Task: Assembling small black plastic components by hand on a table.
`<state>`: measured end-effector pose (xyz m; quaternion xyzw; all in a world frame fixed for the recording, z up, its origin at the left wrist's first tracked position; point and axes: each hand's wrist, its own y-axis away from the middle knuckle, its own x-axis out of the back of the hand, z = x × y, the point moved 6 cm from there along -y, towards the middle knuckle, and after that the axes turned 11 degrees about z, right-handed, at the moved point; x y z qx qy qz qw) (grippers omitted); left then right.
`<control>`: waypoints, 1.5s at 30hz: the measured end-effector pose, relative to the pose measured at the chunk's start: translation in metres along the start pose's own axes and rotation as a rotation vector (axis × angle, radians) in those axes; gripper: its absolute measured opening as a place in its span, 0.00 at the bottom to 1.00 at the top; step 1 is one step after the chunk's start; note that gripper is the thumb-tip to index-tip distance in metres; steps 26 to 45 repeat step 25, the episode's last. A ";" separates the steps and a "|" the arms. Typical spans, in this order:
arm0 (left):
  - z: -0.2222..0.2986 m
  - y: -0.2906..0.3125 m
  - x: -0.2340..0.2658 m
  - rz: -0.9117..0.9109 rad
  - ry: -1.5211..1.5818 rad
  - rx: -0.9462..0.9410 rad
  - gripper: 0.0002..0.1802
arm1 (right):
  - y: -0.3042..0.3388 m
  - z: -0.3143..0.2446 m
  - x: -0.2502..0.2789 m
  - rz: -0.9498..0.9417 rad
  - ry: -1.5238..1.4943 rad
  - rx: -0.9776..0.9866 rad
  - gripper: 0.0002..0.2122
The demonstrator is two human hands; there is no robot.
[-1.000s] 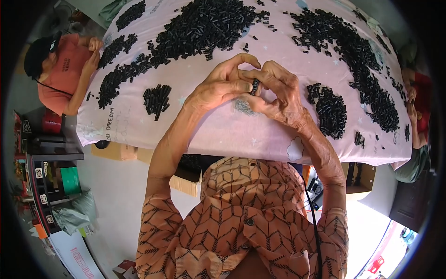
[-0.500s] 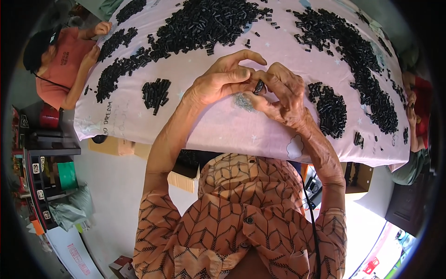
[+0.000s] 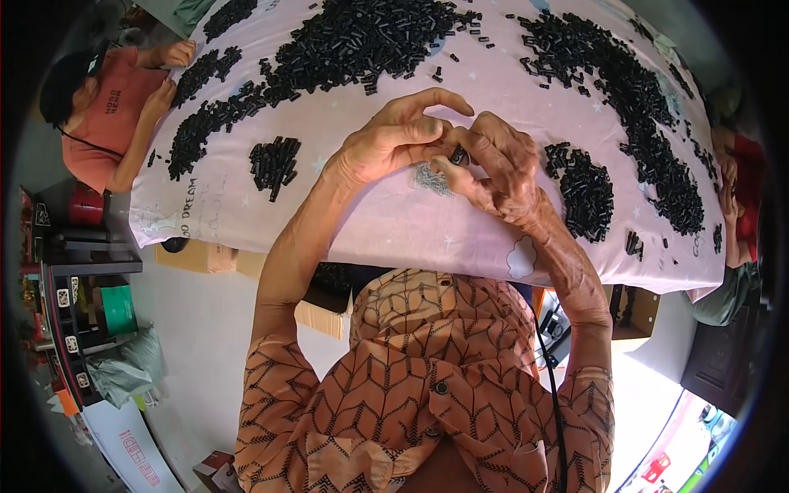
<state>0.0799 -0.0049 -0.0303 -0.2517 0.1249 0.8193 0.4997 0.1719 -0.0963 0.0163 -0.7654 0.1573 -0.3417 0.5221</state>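
Note:
My right hand (image 3: 501, 168) pinches a small black cylindrical piece (image 3: 460, 154) between thumb and bent fingers, above the pink cloth. My left hand (image 3: 394, 135) meets it from the other side; its index finger arches away while its thumb lies against the other curled fingers. What those left fingers hold is hidden. Just beneath the hands lies a small heap of fine, silvery bits (image 3: 433, 181), too small to make out. Left of my left forearm sits a pile of longer black pieces (image 3: 275, 164). Beyond my right wrist is a pile of short black pieces (image 3: 587, 197).
The pink cloth (image 3: 386, 238) covers the table. A large heap of black pieces (image 3: 362, 41) spreads at the far side, another heap (image 3: 625, 99) at the right. One person (image 3: 115, 115) works at the left edge, another (image 3: 744, 193) at the right. Cardboard boxes (image 3: 193, 256) stand below.
Both hands stay in nearly the same place. My right thumb and fingers have shifted slightly around the black piece, which now shows less.

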 end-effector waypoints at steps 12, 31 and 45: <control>0.002 0.001 0.007 0.045 -0.108 0.002 0.31 | 0.009 0.013 -0.010 -0.038 -0.030 -0.073 0.17; 0.053 0.011 0.082 0.469 0.054 -0.427 0.11 | 0.024 0.071 -0.017 0.044 -0.125 -0.569 0.09; 0.053 0.011 0.082 0.469 0.054 -0.427 0.11 | 0.024 0.071 -0.017 0.044 -0.125 -0.569 0.09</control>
